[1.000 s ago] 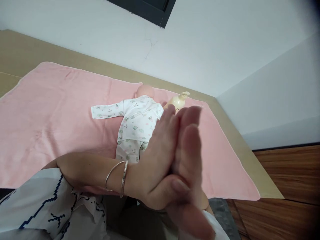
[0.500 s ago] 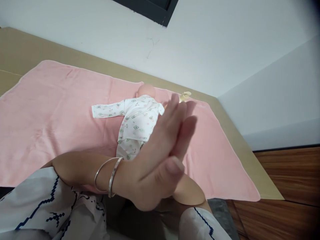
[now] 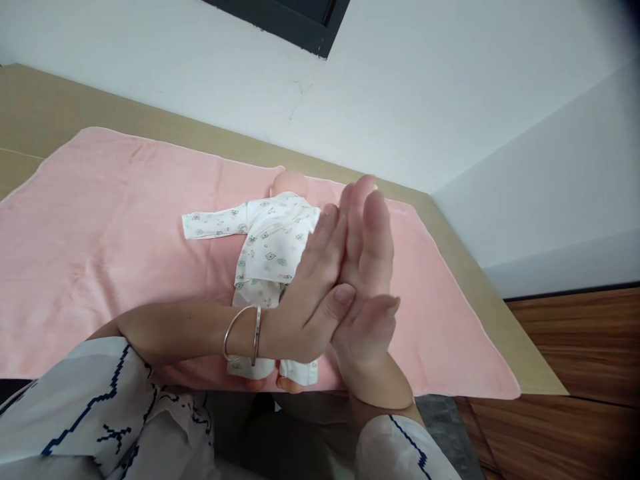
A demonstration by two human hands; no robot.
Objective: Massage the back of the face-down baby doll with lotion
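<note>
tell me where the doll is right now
In the head view, the doll lies on the pink blanket, just left of centre, partly hidden behind the left hand and forearm, its feet at the blanket's near edge.

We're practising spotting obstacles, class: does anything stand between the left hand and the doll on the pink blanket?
Nothing visible stands between the left hand and the doll. The right hand is pressed against the left, and the left hand and forearm hide part of the doll, so that stretch cannot be checked.

White walls [image 3: 410, 113] | dark frame [image 3: 320, 37] above | tan surface [image 3: 200, 137] | wood-grain panels [image 3: 575, 333] lower right
</note>
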